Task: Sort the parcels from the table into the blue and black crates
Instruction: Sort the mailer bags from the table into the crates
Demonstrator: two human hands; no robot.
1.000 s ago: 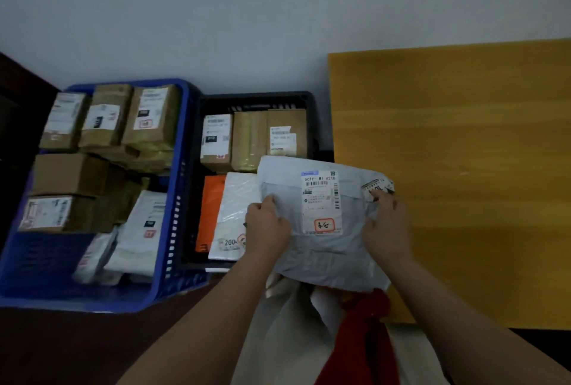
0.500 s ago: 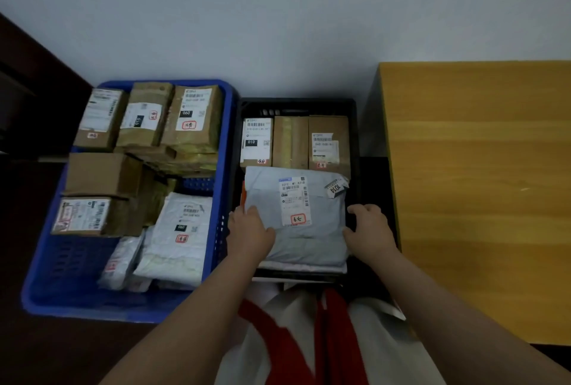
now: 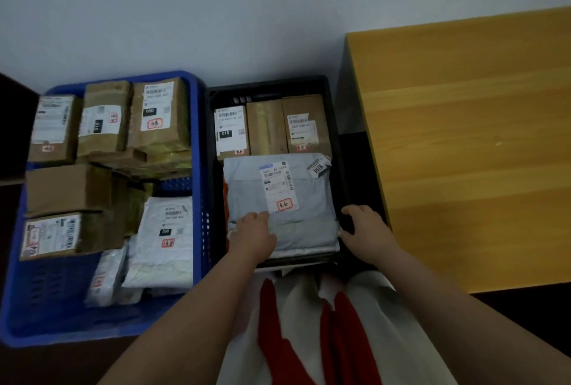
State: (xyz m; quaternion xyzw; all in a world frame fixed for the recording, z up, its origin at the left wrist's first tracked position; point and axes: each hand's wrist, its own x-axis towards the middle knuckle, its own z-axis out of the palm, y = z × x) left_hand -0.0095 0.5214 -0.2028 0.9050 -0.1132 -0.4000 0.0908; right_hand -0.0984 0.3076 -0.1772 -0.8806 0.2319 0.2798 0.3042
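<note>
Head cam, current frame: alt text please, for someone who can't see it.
A person's left hand rests on a grey mailer bag lying in a black crate, while the right hand is at the crate's right rim. A blue crate to the left holds cardboard boxes and white bags; a bare wooden table stands to the right.

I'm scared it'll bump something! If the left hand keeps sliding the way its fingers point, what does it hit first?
Probably the white label on the grey parcel: the left hand lies on that parcel, fingers pointing up at it.
</note>
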